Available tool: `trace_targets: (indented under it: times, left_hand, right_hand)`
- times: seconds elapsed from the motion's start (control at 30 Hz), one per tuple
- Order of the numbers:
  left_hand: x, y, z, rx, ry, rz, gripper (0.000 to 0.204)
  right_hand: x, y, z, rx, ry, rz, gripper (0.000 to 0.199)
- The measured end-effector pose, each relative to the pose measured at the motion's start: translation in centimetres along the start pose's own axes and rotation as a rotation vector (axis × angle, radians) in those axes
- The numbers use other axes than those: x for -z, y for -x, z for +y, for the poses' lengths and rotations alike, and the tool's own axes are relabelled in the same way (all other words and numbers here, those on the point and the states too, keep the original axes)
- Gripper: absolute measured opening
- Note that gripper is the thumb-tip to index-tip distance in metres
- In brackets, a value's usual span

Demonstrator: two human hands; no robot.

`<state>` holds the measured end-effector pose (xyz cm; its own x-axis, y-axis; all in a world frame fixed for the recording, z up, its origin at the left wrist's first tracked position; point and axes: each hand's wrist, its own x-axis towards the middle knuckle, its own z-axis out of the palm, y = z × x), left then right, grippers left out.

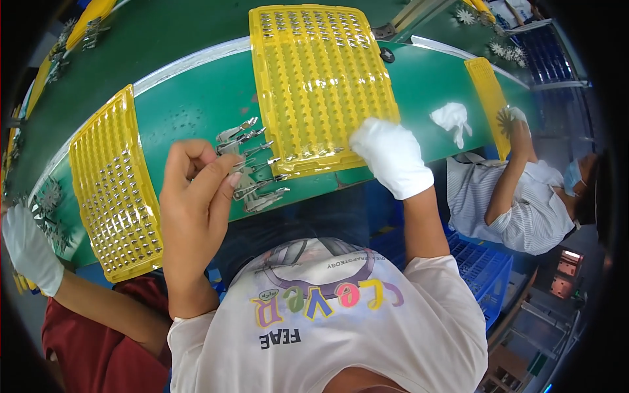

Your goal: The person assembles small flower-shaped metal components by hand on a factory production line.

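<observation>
My bare left hand (200, 190) pinches a cluster of silver metal clips (252, 171) between thumb and fingers. The clips fan out to the right, close to the left edge of a large yellow tray (278, 118). My right hand (391, 157), in a white glove, is closed over the tray's near right corner. Its fingertips are hidden, so I cannot make out what they hold. Small shiny metal parts fill the tray's far rows, and a few more lie along its near edge; the pockets between look bare.
Another yellow tray (98, 150), partly filled, lies at the left beside a co-worker's gloved hand (29, 249). A white glove (451, 120) rests on the green table (190, 85) to the right. Farther right, another person handles a star-shaped metal cluster near a narrow-looking yellow tray (488, 98).
</observation>
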<state>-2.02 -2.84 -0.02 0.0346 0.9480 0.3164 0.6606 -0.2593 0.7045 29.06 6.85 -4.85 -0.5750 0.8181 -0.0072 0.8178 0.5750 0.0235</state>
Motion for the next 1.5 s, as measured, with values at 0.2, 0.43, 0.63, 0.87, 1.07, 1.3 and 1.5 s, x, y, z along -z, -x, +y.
trace_targets:
  times: [0.2, 0.43, 0.63, 0.87, 1.07, 1.3, 1.5]
  left_hand:
    - [0.2, 0.4, -2.1, -0.086, 0.091, 0.086, 0.02]
    - [-1.7, 0.8, -2.8, -0.122, 0.133, 0.206, 0.013]
    - [-1.5, 0.3, -2.8, -0.17, 0.086, 0.191, 0.013]
    - [-0.9, 0.5, -3.2, -0.133, 0.175, 0.142, 0.01]
    - [-0.5, 0.6, -2.9, -0.097, 0.244, 0.181, 0.009]
    - [-0.5, 1.6, -3.0, -0.098, 0.15, 0.2, 0.009]
    - [0.4, 2.7, -2.1, -0.088, 0.243, 0.184, 0.008]
  right_hand:
    - [1.7, -0.5, 0.8, 0.116, -0.203, -0.12, 0.018]
    - [-2.5, 0.4, 1.4, -0.149, -0.424, -0.158, 0.034]
    - [-4.8, -0.3, 3.9, -0.108, -0.511, -0.151, 0.035]
    - [-4.4, -0.2, 3.7, -0.129, -0.648, -0.097, 0.031]
    - [-3.9, 0.3, 2.3, -0.113, -0.655, -0.018, 0.031]
    - [-4.0, 1.0, 1.4, -0.019, -0.541, 0.086, 0.031]
    - [-4.8, 1.8, 0.8, -0.065, -0.559, 0.219, 0.021]
